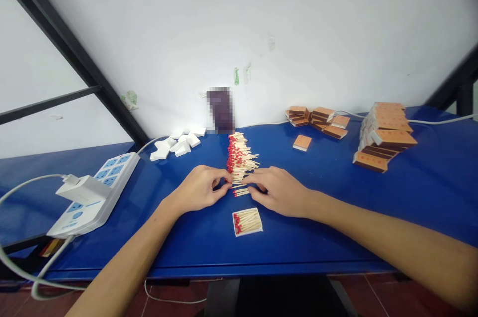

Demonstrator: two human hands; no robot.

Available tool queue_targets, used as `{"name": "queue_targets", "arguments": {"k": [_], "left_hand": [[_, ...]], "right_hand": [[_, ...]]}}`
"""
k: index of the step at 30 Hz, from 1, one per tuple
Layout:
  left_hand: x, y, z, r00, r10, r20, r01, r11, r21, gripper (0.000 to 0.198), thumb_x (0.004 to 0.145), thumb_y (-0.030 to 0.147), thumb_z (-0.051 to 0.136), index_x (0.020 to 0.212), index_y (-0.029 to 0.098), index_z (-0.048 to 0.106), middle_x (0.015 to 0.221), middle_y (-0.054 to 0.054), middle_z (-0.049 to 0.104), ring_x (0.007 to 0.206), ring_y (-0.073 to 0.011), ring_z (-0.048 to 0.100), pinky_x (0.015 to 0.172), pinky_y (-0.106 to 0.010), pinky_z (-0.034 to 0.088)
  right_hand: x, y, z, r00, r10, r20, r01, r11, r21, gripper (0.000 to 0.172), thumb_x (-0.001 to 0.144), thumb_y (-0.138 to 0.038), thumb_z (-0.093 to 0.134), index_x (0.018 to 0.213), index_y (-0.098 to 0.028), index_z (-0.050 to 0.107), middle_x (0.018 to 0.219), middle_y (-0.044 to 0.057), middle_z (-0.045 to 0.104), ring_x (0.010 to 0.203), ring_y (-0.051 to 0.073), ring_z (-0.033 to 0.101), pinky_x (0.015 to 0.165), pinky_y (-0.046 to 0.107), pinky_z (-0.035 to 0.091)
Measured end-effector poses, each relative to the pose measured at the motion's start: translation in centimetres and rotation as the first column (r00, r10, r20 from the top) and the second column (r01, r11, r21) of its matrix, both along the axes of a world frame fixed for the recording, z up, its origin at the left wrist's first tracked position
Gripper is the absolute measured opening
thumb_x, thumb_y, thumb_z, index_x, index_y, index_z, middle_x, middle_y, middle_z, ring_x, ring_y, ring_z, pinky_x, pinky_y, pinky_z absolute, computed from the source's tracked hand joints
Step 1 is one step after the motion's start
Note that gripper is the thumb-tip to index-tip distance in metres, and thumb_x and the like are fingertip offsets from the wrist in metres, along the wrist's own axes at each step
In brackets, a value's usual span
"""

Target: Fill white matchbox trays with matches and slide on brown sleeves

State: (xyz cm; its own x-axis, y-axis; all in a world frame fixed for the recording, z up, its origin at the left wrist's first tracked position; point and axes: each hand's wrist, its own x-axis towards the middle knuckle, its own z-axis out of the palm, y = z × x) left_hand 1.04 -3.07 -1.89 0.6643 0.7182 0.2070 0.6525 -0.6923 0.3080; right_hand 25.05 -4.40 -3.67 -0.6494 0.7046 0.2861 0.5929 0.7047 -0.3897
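Note:
A heap of red-headed wooden matches [239, 152] lies in the middle of the blue table, heads to the left. At its near end, my left hand [203, 187] has thumb and index finger curled together at the heads of a match or two. Opposite, my right hand [278, 190] has its fingers bent in on the plain ends of matches there. How firmly it grips them is hard to see. A few separate matches [241, 192] lie by my right thumb. Nearer me is a white matchbox tray [260, 229] holding several matches.
White empty trays [177, 143] are piled at back left. Orange matchboxes [321, 120] lie at back right, with a stacked row of matchboxes [386, 132] further right. A power strip [97, 195] with a plugged-in adapter and cables is at left. A dark pixelated object [222, 110] leans on the wall.

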Motion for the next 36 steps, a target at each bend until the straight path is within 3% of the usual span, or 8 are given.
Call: {"name": "queue_targets", "arguments": {"k": [12,30,36], "left_hand": [[0.09,-0.03,-0.03,1.000,-0.025,0.010,0.025,0.998,-0.060,0.016,0.087,0.020,0.057,0.090,0.017,0.072,0.067,0.001,0.062,0.052,-0.0089,0.041,0.054,-0.022,0.033],[0.15,-0.34,0.20,0.999,-0.022,0.036,0.025,0.995,-0.094,0.015,0.081,0.017,0.059,0.089,0.017,0.072,0.058,0.004,0.052,0.049,-0.0082,0.036,0.051,-0.022,0.031],[0.12,-0.24,0.05,0.999,-0.029,0.035,0.033,0.993,-0.113,0.016,0.082,0.016,0.059,0.089,0.019,0.072,0.059,0.005,0.050,0.050,-0.0081,0.037,0.052,-0.022,0.032]], "right_hand": [[0.06,-0.09,0.21,1.000,-0.002,0.024,0.002,1.000,-0.010,0.023,0.092,-0.020,0.053,0.105,-0.022,0.072,0.090,0.002,0.070,0.081,0.016,0.062,0.073,0.029,0.038],[0.09,0.02,-0.04,1.000,-0.021,0.010,0.021,1.000,-0.008,0.021,0.090,-0.019,0.054,0.101,-0.022,0.071,0.074,-0.001,0.065,0.068,0.013,0.056,0.066,0.027,0.034],[0.08,0.08,-0.01,1.000,-0.015,0.001,0.015,1.000,-0.014,0.023,0.091,-0.019,0.053,0.106,-0.021,0.071,0.079,0.000,0.068,0.075,0.015,0.061,0.071,0.028,0.037]]}}
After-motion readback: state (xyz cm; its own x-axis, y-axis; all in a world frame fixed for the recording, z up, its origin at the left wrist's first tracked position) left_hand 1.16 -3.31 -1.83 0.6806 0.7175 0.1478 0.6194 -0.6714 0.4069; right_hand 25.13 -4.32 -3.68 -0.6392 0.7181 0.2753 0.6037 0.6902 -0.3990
